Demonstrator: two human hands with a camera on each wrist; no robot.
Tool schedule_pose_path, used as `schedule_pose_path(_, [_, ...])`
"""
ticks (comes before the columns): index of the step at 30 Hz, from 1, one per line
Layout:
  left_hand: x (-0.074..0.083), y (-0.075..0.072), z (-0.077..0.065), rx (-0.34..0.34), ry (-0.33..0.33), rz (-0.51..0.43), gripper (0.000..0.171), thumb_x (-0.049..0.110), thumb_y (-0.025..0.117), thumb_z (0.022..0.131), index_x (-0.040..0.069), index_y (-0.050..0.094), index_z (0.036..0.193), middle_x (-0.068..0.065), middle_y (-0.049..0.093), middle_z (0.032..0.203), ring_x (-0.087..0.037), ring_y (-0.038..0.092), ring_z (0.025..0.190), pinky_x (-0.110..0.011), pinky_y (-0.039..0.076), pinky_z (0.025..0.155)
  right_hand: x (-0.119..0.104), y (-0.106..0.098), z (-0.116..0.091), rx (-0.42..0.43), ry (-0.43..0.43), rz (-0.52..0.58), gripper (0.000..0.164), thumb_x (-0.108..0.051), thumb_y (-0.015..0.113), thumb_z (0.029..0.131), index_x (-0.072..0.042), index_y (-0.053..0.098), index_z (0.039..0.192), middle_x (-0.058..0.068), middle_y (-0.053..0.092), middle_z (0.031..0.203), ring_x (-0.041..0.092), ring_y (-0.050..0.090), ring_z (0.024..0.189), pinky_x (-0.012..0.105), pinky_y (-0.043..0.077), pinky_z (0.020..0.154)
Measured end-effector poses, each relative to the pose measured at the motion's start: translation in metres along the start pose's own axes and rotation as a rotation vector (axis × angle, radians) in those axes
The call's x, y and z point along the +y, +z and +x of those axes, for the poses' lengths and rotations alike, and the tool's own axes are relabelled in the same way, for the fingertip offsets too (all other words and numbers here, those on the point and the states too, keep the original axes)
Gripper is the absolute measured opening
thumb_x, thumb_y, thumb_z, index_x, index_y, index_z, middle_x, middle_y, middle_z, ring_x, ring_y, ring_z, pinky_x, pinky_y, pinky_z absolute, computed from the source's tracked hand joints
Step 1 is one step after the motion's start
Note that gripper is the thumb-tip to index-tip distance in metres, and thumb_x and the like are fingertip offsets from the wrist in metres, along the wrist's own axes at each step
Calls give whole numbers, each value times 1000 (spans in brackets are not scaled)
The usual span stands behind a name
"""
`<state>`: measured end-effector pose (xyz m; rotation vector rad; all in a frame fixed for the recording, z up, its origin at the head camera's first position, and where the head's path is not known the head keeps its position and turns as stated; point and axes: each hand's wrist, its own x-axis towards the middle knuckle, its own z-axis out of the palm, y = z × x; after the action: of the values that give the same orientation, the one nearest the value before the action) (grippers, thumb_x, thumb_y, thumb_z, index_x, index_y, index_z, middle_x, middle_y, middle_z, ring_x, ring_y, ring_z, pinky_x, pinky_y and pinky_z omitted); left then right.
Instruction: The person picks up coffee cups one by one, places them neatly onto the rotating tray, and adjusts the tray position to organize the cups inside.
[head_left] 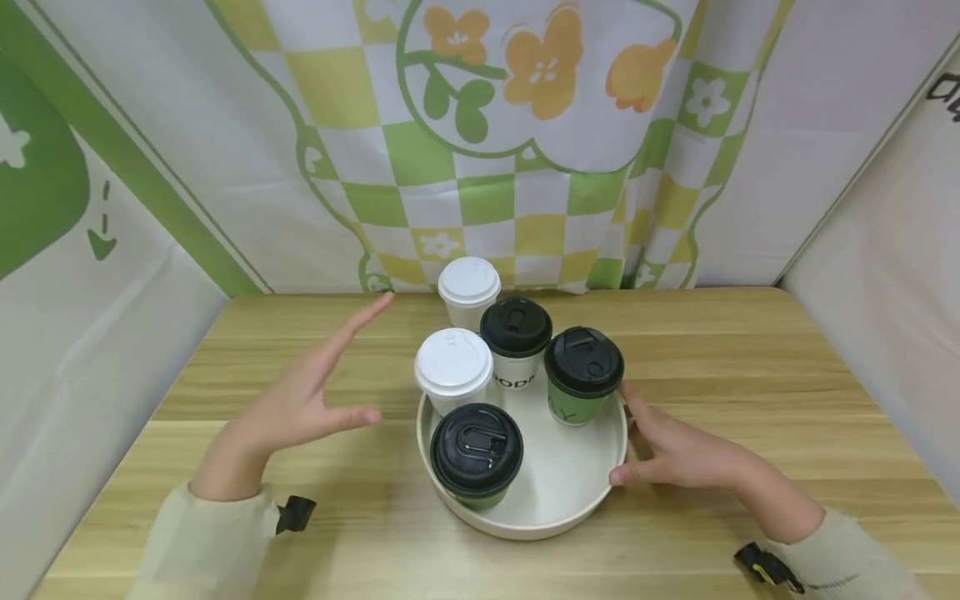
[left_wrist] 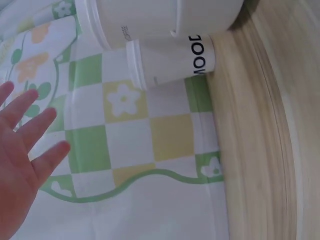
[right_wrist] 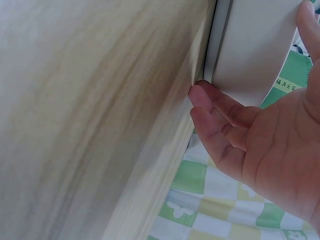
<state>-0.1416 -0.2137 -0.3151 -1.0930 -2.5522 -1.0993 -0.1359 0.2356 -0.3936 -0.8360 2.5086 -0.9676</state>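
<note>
A round cream tray (head_left: 566, 492) sits on the table. My right hand (head_left: 678, 450) grips its right side, thumb at the rim; in the right wrist view the fingers (right_wrist: 222, 135) curl at the tray wall's (right_wrist: 255, 45) base. At the tray's front left stands a black-lidded green paper cup (head_left: 477, 454), with a white-lidded cup (head_left: 453, 367) behind it. Another black-lidded green cup (head_left: 583, 371) is at the right, a black-lidded white one (head_left: 516, 333) at the back. Left of the tray, my left hand (head_left: 300, 400) holds nothing, fingers straight and thumb apart.
A second white-lidded cup (head_left: 469, 287) stands at the back, seemingly behind the tray. The wooden table (head_left: 360, 533) ends at a checked, flowered cloth (head_left: 487, 192). White cloth walls rise on the left (head_left: 90, 375) and right (head_left: 885, 192).
</note>
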Motion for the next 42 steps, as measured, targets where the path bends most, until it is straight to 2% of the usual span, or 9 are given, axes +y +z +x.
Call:
schedule_pose_path(3, [-7, 0, 4, 34, -5, 19, 110, 74, 62, 81, 19, 10, 161, -2, 6, 169, -32, 0, 156, -75, 7, 116, 0, 1, 0, -1, 1, 2, 122, -42, 78, 83, 2, -8, 157, 32, 20, 158, 35, 52, 125, 48, 49, 102])
schedule_pose_path(6, [-15, -1, 9, 61, -47, 131, 113, 85, 50, 79, 22, 4, 161, -4, -8, 168, -35, -16, 153, -80, -7, 109, 0, 1, 0, 3, -1, 3, 122, -41, 79, 83, 3, -7, 156, 33, 20, 158, 36, 52, 125, 49, 49, 102])
schedule_pose_path(8, [-19, -3, 13, 62, -94, 235, 114, 89, 45, 77, 25, 1, 161, -4, -15, 167, -35, -23, 151, -81, -13, 107, -1, 1, 0, 5, 0, 3, 121, -41, 79, 83, 4, -6, 156, 33, 19, 158, 37, 51, 127, 51, 48, 103])
schedule_pose_path(13, [-29, -9, 23, 24, -177, 418, 112, 84, 49, 80, 29, -4, 161, 0, -20, 166, -32, -28, 150, -80, -12, 107, -1, 1, 0, 6, 9, 3, 121, -42, 78, 83, 5, -5, 156, 33, 15, 159, 39, 49, 129, 54, 46, 104])
schedule_pose_path(19, [-42, -15, 47, 4, -172, 572, 111, 83, 51, 80, 32, -6, 160, 3, -19, 166, -28, -26, 151, -81, -5, 109, 1, 2, 0, 7, 9, 4, 121, -41, 79, 82, 4, -7, 156, 34, 14, 160, 38, 50, 128, 53, 46, 104])
schedule_pose_path(26, [-60, -14, 74, -28, -164, 551, 109, 71, 62, 83, 31, -3, 160, 1, -12, 168, -28, -17, 154, -76, -1, 115, 2, 3, 1, 12, -5, 16, 121, -40, 79, 83, 3, -6, 157, 32, 14, 160, 37, 50, 128, 51, 47, 104])
schedule_pose_path(34, [-77, 2, 99, -68, -163, 494, 104, 72, 59, 84, 34, -1, 160, 8, -11, 167, -22, -10, 156, -77, 7, 115, 1, 1, 0, 5, 13, 8, 121, -42, 78, 83, 2, -7, 157, 32, 14, 161, 38, 50, 129, 55, 45, 105])
schedule_pose_path(37, [-82, 8, 106, -85, -157, 439, 103, 66, 64, 85, 34, 3, 160, 7, -4, 168, -22, -1, 156, -74, 12, 116, 1, 1, -1, 3, 13, 6, 121, -42, 78, 83, 3, -7, 157, 32, 16, 160, 36, 51, 127, 54, 45, 104])
schedule_pose_path(42, [-88, 20, 116, -103, -120, 344, 101, 56, 71, 84, 25, 13, 161, 0, 13, 168, -27, 17, 154, -59, 21, 122, 0, 0, -1, 7, 12, 6, 122, -42, 78, 83, 4, -7, 156, 33, 14, 160, 37, 51, 128, 55, 45, 105])
